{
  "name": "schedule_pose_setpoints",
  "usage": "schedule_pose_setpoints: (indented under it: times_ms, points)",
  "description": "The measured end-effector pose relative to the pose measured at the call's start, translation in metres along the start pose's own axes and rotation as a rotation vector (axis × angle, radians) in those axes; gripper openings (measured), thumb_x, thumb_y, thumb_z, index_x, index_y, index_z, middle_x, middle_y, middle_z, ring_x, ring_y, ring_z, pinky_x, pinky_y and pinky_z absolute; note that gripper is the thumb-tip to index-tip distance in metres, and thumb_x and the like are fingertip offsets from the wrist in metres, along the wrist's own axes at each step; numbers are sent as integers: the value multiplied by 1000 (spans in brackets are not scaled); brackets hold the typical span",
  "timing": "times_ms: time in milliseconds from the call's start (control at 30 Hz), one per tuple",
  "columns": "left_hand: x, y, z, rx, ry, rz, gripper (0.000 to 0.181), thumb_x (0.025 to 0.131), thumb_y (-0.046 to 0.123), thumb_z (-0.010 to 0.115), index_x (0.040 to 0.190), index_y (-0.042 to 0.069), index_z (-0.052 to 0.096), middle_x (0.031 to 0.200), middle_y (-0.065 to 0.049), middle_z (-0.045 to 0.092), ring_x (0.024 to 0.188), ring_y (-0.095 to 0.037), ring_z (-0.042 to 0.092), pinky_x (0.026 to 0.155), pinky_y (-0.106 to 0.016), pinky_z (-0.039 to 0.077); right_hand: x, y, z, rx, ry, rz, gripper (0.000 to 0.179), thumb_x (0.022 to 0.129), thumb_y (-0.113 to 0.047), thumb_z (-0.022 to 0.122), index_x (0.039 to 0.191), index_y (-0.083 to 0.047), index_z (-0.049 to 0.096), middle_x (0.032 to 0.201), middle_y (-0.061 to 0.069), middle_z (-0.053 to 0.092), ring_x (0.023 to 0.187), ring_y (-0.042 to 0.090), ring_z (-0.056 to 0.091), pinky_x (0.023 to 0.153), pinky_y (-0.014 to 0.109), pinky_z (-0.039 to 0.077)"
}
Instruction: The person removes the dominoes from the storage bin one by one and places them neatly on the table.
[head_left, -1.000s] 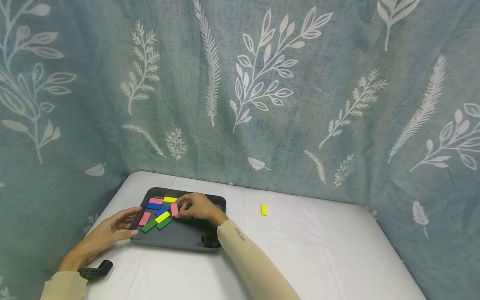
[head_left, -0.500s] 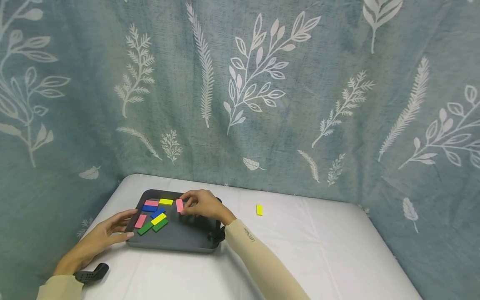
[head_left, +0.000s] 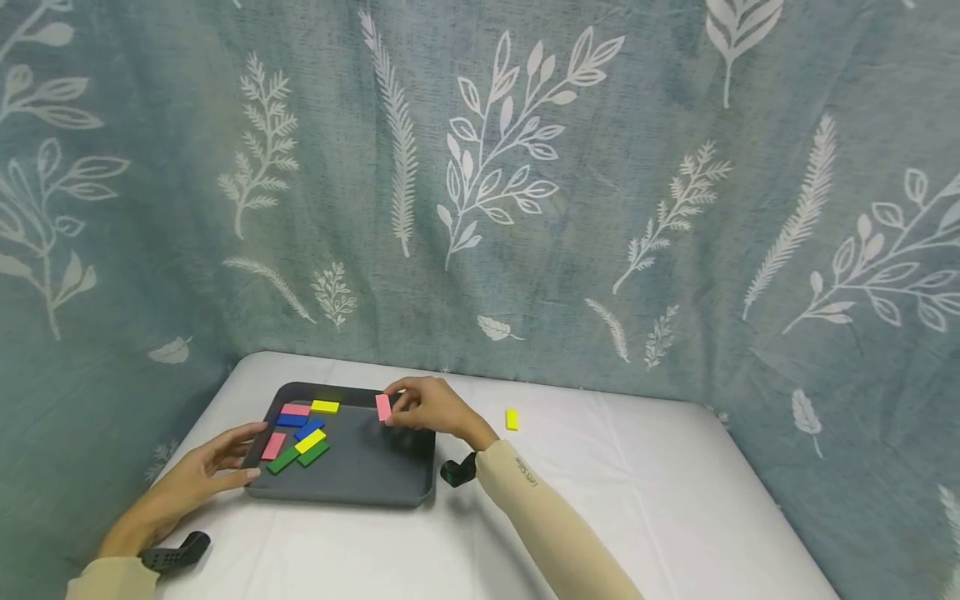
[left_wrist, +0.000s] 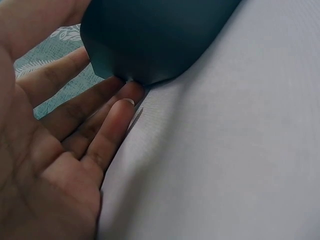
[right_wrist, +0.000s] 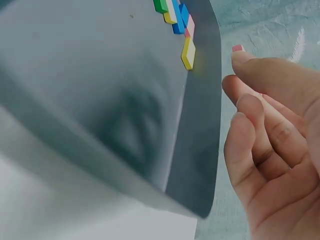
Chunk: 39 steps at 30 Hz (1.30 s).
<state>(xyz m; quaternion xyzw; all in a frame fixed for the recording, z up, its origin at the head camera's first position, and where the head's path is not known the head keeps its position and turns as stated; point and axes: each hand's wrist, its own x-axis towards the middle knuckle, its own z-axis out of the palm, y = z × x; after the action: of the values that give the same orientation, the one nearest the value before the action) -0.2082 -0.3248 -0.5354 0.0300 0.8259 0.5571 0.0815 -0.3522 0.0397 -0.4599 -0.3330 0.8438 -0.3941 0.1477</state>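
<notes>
My right hand point(head_left: 437, 408) pinches a pink block point(head_left: 383, 407) between thumb and fingers, held up over the far right part of the dark grey tray point(head_left: 360, 493). In the right wrist view only a small pink end point(right_wrist: 238, 48) of that block shows past the thumb. My left hand point(head_left: 202, 472) rests its extended fingers against the tray's left side, thumb at the near left corner. The left wrist view shows these fingertips point(left_wrist: 131, 92) at the tray's underside edge. In the tray's left half lie pink, blue, green and yellow blocks point(head_left: 311, 442), some stacked or overlapping.
A single yellow block point(head_left: 512, 419) lies on the white-covered table point(head_left: 600, 517), right of the tray. A leaf-patterned blue-green curtain point(head_left: 420, 183) hangs behind and on the sides. Black devices point(head_left: 178, 553) are strapped to both wrists.
My right hand has lifted the pink block from beside the other blocks and carried it right, toward the tray's far right corner. The left hand keeps its place at the tray; the head view has shifted slightly.
</notes>
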Motion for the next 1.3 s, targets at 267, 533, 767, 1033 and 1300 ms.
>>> schedule_pose_setpoints:
  times_ms: [267, 533, 767, 1033, 1300]
  points:
    - [0, -1, 0, 13, 0, -23, 82, 97, 36, 73, 163, 16, 29, 164, -21, 26, 136, -46, 36, 94, -69, 42, -15, 11, -15, -2, 31, -15, 44, 88, -21, 84, 128, -18, 68, 89, -8, 75, 76, 13, 69, 65, 29, 55]
    - [0, 3, 3, 36, -7, -73, 86, 96, 39, 74, 163, 15, 26, 164, -24, 25, 136, -47, 35, 95, -71, 40, -34, 22, -30, -13, 52, 0, 47, 88, -23, 84, 131, -17, 67, 90, -8, 75, 77, 23, 70, 64, 34, 56]
    - [0, 3, 3, 22, -13, -63, 84, 98, 37, 72, 164, 14, 25, 165, -23, 24, 136, -47, 36, 94, -68, 42, -49, 31, -45, 1, 79, 16, 46, 89, -19, 83, 132, -18, 67, 93, -6, 76, 82, 42, 68, 71, 52, 57]
    - [-2, 2, 4, 24, 2, -57, 85, 97, 36, 73, 164, 14, 24, 164, -24, 22, 136, -46, 34, 96, -68, 40, -64, 45, -61, -1, 103, 47, 46, 89, -23, 83, 132, -19, 66, 95, -6, 75, 83, 45, 67, 72, 55, 56]
    - [-1, 3, 6, 48, 13, -49, 86, 96, 36, 74, 163, 13, 26, 163, -25, 25, 134, -44, 36, 96, -63, 41, -84, 62, -72, -33, 137, 65, 46, 89, -24, 84, 131, -19, 67, 95, -5, 75, 76, 31, 67, 61, 31, 53]
